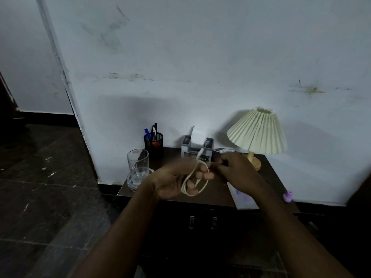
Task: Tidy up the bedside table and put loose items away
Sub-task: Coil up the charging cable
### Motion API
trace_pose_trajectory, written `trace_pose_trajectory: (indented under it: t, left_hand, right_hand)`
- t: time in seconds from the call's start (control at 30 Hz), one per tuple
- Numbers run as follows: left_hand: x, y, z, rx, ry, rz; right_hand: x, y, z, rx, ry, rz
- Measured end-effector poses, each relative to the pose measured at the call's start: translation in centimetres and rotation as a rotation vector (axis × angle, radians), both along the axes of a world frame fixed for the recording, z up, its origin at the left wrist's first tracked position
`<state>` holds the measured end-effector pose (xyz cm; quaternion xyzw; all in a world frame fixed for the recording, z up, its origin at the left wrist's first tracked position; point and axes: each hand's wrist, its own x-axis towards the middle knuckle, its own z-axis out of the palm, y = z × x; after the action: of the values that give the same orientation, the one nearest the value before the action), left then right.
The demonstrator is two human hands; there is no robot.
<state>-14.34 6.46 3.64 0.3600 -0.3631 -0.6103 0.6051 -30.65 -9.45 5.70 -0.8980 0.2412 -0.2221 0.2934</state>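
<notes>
Scuffed white wall backs the dark bedside table [210, 194], whose left edge drops to open floor. Above its front edge, left hand [176, 181] curls around a looped white cable [193, 182]; right hand [234, 167] pinches its strand

Dark wooden counter [216, 194] against a pale wall, holding bedside clutter.

On it: a clear glass mug [137, 169] at 9 o'clock, a black mesh pen holder [154, 145] at 11, a grey tissue box [197, 150] at 12, a pleated lamp [257, 135] at 2, a white paper [244, 197] at 4, and a small purple item [288, 196] at the right edge.
</notes>
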Motion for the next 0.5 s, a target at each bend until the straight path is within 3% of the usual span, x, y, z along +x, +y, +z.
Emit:
trace_pose_trajectory:
  t: [0.13, 0.27, 0.4, 0.5]
  left_hand:
    - [-0.9, -0.6, -0.5, 0.140, -0.190, 0.062]
    - [-1.4, -1.8, -1.3, 0.103, -0.186, 0.284]
    - [-1.3, -2.2, -1.2, -0.048, -0.035, 0.452]
    - [-0.5, -1.9, -0.4, -0.174, 0.256, 0.450]
  right_hand:
    - [-0.1, 1.1, 0.7, 0.487, -0.222, -0.034]
    - [0.6, 4.3, 1.3, 0.592, -0.405, -0.072]
    - [1.8, 7.6, 0.7, 0.834, -0.502, -0.027]
    - [2.2, 8.5, 0.0, 0.959, -0.313, 0.084]
